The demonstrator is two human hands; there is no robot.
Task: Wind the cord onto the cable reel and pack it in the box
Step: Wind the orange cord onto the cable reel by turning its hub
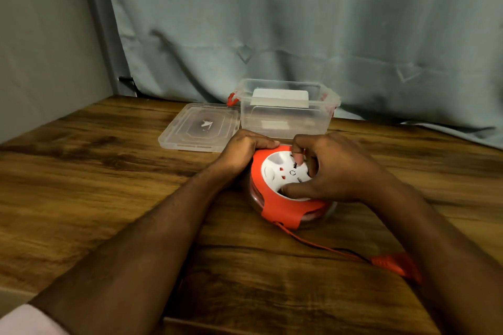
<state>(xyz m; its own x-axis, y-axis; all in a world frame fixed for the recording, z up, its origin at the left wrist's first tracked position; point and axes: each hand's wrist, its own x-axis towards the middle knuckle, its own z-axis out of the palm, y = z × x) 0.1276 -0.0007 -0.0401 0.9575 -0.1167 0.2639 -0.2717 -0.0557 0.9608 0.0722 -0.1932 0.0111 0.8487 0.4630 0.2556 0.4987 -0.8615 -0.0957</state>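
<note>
Head view: nearest the wearer, below the right forearm, the red plug (396, 266) lies on the table (81, 171), and the cord (313, 242) runs from it back up to the cable reel's near edge, so a short length is not yet wound in. The cable reel (283, 204) sits flat on the table between the hands. The left hand (242, 152) is curled against the reel's far-left rim, fingers pressed over the red housing to brace it. The right hand (329, 168) is over the white centre disc (280, 168), thumb and fingertips pinching into its recesses — a turning grip, by the look of it.

To do this step well, I judge the left hand should hold the housing steady while the right turns the disc in smooth strokes — letting the cord feed in straight through the near slot without kinking, and slowing as the plug nears the housing.

Just beyond the hands stands the clear box (285, 114), open, with its lid (198, 128) flat on the table beyond the left hand, ready for packing.
</note>
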